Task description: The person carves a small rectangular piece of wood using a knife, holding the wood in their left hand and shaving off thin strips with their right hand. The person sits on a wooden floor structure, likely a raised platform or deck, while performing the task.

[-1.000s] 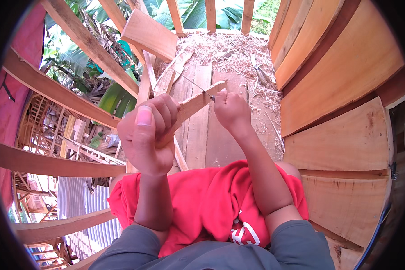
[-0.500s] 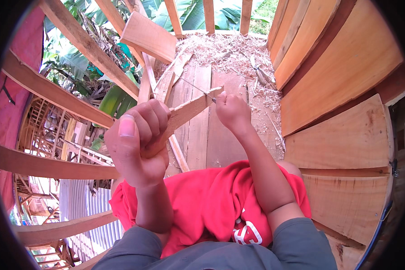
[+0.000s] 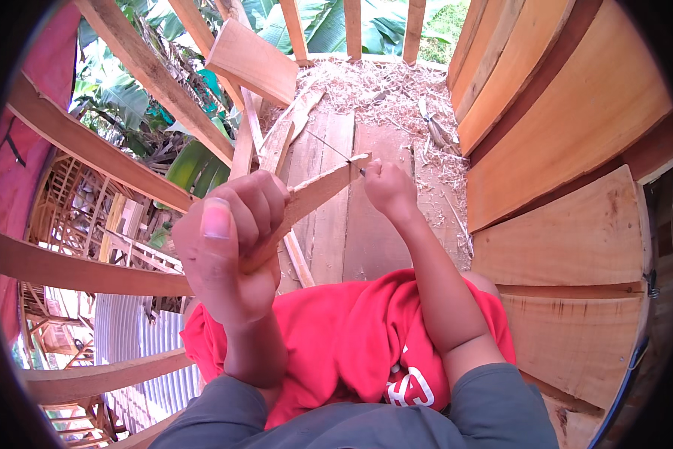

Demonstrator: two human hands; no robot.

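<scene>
My left hand (image 3: 232, 247) is closed round the near end of a flat, pointed wooden piece (image 3: 319, 196), which slants away to the upper right. My right hand (image 3: 390, 188) is closed on a thin dark metal tool (image 3: 326, 144), long and narrow, extending toward the upper left. That tool crosses the far tip of the wooden piece and seems to touch it. Whether it is a knife seen edge-on or a slim file, I cannot tell. Its handle is hidden in my fist. Red cloth (image 3: 336, 322) covers my lap below both hands.
Wood shavings (image 3: 389, 90) lie over the far part of the plank floor (image 3: 374, 247). A board block (image 3: 252, 61) and loose offcuts (image 3: 276, 142) stand at the far left. Slatted rails (image 3: 89, 269) run along the left; a plank wall (image 3: 561, 239) rises at the right.
My right hand and the thin metal tool have shifted slightly right along the wooden tip. My left hand keeps its grip, and the view has moved a little.
</scene>
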